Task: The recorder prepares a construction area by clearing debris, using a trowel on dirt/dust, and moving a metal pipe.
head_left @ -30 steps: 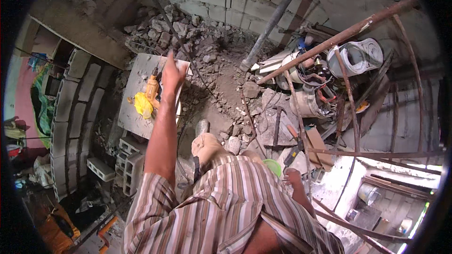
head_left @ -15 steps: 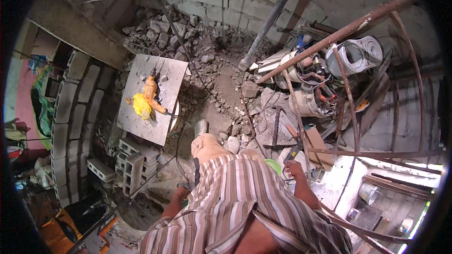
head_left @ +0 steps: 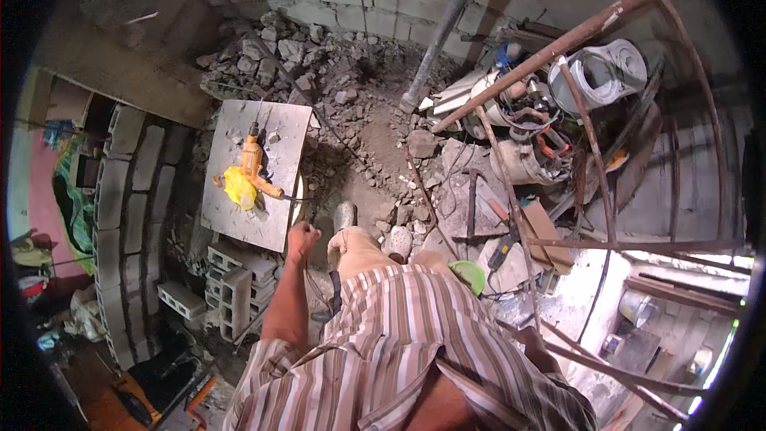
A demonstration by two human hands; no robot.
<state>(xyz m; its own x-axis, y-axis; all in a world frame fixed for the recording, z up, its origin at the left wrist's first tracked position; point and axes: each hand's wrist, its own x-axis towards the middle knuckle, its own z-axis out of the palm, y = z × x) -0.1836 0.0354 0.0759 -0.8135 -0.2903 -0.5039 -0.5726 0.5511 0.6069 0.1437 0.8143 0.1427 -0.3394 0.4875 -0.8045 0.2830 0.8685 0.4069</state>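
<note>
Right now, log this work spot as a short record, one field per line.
Left hand: beside the board's near corner; nothing visible held, contact unclear
Right arm: in shadow; hand not clear
Board: bears drill and yellow plastic
Drill: yellow, lying down, bit pointing away from the person
Yellow plastic: crumpled, against the drill
Blocks: stacked left of the legs
Hammer: right of the legs
Rubble: heaped beyond the board

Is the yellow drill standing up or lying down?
Lying down: the yellow drill is on its side on the board, its handle stretched out sideways across the surface.
</note>
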